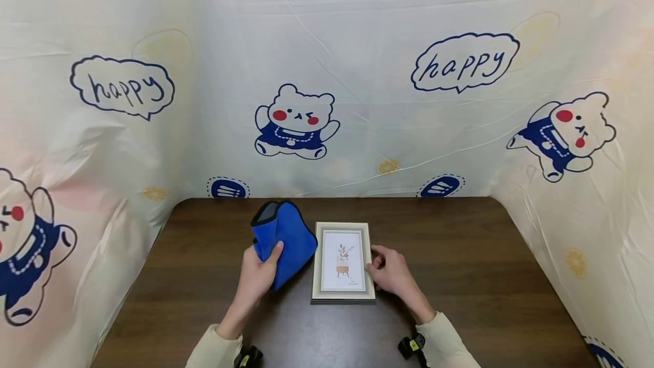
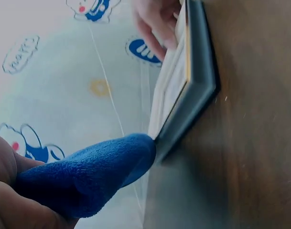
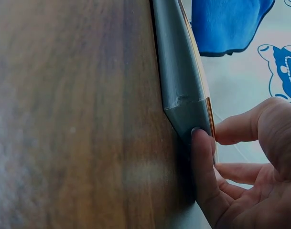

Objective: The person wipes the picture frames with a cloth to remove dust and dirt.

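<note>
A folded blue cloth [image 1: 292,237] with dark edging is gripped in my left hand [image 1: 261,271], the thumb lying across its front. Its right corner meets the left edge of a picture frame [image 1: 318,266] in the head view. This cream frame lies face up on the table, with a potted-plant print [image 1: 343,260] inside. At the frame's right edge, my right hand [image 1: 393,271] holds it with bent fingers. In the right wrist view one fingertip [image 3: 202,138] presses the grey side [image 3: 178,57], while another finger [image 3: 238,128] reaches the front edge.
The dark wooden table [image 1: 204,277] extends around the frame on all sides. Behind it and at both sides hangs a pale curtain [image 1: 368,146] printed with bears and "happy" bubbles. Each wrist wears a small black device, the right one [image 1: 411,346] just below the sleeve cuff.
</note>
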The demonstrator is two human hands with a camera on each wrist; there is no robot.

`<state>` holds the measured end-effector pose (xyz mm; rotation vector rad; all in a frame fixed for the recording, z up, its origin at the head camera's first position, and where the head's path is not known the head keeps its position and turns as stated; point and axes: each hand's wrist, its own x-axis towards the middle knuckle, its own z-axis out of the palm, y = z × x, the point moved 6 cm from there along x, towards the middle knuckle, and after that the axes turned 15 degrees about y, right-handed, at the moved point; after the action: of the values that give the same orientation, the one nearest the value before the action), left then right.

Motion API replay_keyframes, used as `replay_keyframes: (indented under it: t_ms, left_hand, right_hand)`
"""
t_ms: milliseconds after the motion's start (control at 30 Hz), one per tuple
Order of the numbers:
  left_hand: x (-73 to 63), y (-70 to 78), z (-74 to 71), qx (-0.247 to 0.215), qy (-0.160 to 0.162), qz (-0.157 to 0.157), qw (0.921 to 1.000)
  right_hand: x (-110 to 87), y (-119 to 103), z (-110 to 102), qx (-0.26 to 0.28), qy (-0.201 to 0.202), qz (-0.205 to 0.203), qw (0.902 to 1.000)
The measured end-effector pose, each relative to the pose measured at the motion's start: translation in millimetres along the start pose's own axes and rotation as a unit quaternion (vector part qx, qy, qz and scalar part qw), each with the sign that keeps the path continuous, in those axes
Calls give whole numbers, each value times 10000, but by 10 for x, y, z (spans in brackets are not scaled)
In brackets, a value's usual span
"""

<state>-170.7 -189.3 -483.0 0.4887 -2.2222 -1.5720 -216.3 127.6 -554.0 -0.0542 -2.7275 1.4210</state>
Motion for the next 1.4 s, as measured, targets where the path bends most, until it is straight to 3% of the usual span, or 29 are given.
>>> replay_keyframes:
  t_ms: [133, 267, 400, 600, 667, 767, 933, 1100, 1233, 1400]
  left_hand:
    - [219, -17, 49, 348, 445, 693, 9960]
    - [341, 29, 159, 500, 699, 1681, 9820]
    - [349, 84, 346, 567, 417, 2367, 9690]
    - [212, 65, 680, 1162, -269, 2755, 9539]
    - [145, 66, 791, 1415, -513, 2950, 9436]
    - [50, 73, 935, 1895, -784, 3380, 9185]
    - [-68, 65, 1089, 2791, -1027, 4123, 8611]
    - [-115, 39, 1155, 3493, -1224, 4541, 8104]
    - [-124, 34, 1178, 3726, -1246, 4867, 7802]
    - [-128, 54, 1182, 3910, -1214, 5171, 7517]
  right_hand:
    - [-3, 10, 2, -21, 8, 35, 10000]
    - [-8, 15, 6, -16, 9, 34, 10000]
    - [-12, 2, 13, 17, -5, 20, 10000]
    - [-7, 9, 22, 66, -86, 25, 9999]
    - [1, 7, 13, 74, -59, -16, 10000]
    - [11, 11, 2, 70, -18, -44, 10000]
    - [13, 9, 5, 57, -34, -107, 9999]
    - [13, 5, 6, 53, -16, -135, 9999]
    - [17, 5, 1, 40, 17, -124, 9999]
    - [12, 2, 6, -16, 80, -68, 9999]
